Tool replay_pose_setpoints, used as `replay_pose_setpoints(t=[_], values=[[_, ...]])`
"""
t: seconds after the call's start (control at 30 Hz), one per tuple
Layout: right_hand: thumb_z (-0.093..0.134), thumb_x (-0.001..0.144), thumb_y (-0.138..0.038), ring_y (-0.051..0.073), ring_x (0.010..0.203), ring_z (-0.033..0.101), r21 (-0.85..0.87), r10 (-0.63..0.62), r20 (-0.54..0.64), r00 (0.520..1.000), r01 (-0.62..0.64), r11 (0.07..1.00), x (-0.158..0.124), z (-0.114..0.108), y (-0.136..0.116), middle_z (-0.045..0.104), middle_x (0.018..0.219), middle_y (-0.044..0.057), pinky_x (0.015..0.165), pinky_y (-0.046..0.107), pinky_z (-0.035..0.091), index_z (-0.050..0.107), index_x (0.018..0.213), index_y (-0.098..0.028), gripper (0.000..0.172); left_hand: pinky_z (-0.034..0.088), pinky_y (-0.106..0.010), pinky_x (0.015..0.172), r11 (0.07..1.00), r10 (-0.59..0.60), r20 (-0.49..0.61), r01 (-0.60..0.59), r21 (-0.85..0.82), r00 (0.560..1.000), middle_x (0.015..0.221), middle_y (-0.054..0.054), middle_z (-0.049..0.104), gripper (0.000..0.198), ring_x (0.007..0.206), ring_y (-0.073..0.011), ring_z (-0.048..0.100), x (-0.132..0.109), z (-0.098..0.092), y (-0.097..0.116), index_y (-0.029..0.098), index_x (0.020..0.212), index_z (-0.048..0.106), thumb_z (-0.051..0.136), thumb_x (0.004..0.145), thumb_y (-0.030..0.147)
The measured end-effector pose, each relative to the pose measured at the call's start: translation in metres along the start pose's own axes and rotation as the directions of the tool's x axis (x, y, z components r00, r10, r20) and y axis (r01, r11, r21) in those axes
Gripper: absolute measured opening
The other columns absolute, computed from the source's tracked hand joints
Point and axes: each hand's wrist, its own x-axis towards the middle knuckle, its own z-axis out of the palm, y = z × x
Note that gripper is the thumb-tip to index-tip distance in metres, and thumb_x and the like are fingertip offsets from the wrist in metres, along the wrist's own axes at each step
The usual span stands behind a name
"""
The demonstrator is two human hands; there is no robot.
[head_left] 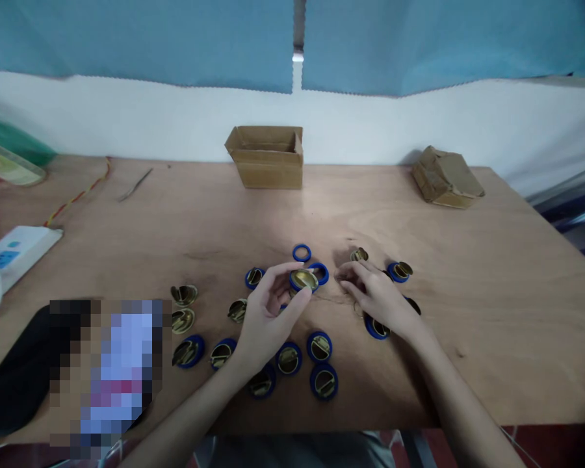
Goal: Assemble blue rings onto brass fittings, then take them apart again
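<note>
My left hand (pixel 268 312) pinches a round brass-coloured disc (pixel 303 279) between thumb and fingers, just above the wooden table (pixel 492 312). A loose blue ring (pixel 301 253) lies just beyond it, and another blue ring (pixel 320 272) touches the held disc's far side. My right hand (pixel 377 299) rests fingers-down on the table among brass discs, its fingertips curled near a bare brass piece (pixel 359 255); what it grips is hidden. Several finished discs in blue rings (pixel 319 346) lie in front of my hands.
An open cardboard box (pixel 267 156) stands at the back centre, a closed crumpled box (pixel 446 177) at the back right. Bare brass discs (pixel 184 296) lie left. A white power strip (pixel 14 253), red-yellow wire (pixel 78 195) and a blurred dark object (pixel 102 370) sit on the left side.
</note>
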Motion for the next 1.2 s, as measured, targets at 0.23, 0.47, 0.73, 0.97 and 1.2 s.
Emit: replay_pose_setpoints(t=[0.23, 0.47, 0.73, 0.97, 1.2], values=[[0.06, 0.093, -0.019, 0.019, 0.072, 0.06, 0.045, 0.012, 0.037, 0.999, -0.014, 0.999, -0.005, -0.01, 0.006, 0.063, 0.084, 0.003, 0.063, 0.03, 0.047, 0.062, 0.11, -0.022, 0.017, 0.056, -0.026, 0.089, 0.999, -0.016, 0.011, 0.016, 0.031, 1.0, 0.109, -0.005, 0.075, 0.028, 0.104, -0.0169, 0.07, -0.001, 0.0, -0.001, 0.021, 0.114, 0.067, 0.073, 0.087, 0.022], [0.06, 0.092, -0.015, 0.017, 0.071, 0.057, 0.005, -0.058, 0.096, 0.994, 0.058, 0.998, -0.004, -0.008, 0.003, 0.063, 0.085, 0.002, 0.063, 0.029, 0.042, 0.062, 0.097, -0.021, 0.009, 0.056, -0.028, 0.093, 0.999, -0.022, 0.02, 0.022, 0.036, 1.0, 0.11, -0.005, 0.074, 0.028, 0.105, -0.0177, 0.071, -0.002, -0.001, -0.001, 0.022, 0.114, 0.067, 0.073, 0.086, 0.022], [0.056, 0.09, -0.011, 0.015, 0.068, 0.056, 0.034, -0.048, 0.106, 0.993, 0.045, 0.998, -0.002, -0.004, -0.003, 0.063, 0.08, 0.001, 0.062, 0.028, 0.039, 0.056, 0.086, -0.021, 0.011, 0.057, -0.031, 0.095, 0.999, -0.032, 0.044, 0.03, 0.045, 0.999, 0.113, -0.008, 0.073, 0.028, 0.107, -0.0201, 0.07, -0.004, -0.001, -0.002, 0.021, 0.114, 0.066, 0.072, 0.087, 0.023], [0.058, 0.089, -0.01, 0.016, 0.07, 0.055, 0.033, -0.025, 0.113, 0.993, 0.021, 0.999, -0.002, -0.004, -0.002, 0.062, 0.078, 0.0, 0.062, 0.027, 0.037, 0.052, 0.085, -0.022, 0.014, 0.056, -0.031, 0.095, 0.998, -0.025, 0.065, 0.022, 0.053, 0.998, 0.114, -0.008, 0.072, 0.028, 0.108, -0.0206, 0.069, -0.004, -0.001, -0.002, 0.02, 0.116, 0.065, 0.07, 0.088, 0.023], [0.06, 0.092, -0.017, 0.017, 0.07, 0.057, 0.002, -0.036, 0.064, 0.997, 0.036, 0.999, -0.002, 0.002, -0.003, 0.061, 0.079, 0.0, 0.062, 0.028, 0.039, 0.055, 0.093, -0.022, 0.008, 0.056, -0.034, 0.096, 0.996, -0.03, 0.07, 0.025, 0.081, 0.997, 0.116, -0.009, 0.072, 0.029, 0.109, -0.0221, 0.068, -0.005, -0.001, -0.001, 0.022, 0.117, 0.065, 0.07, 0.088, 0.024]])
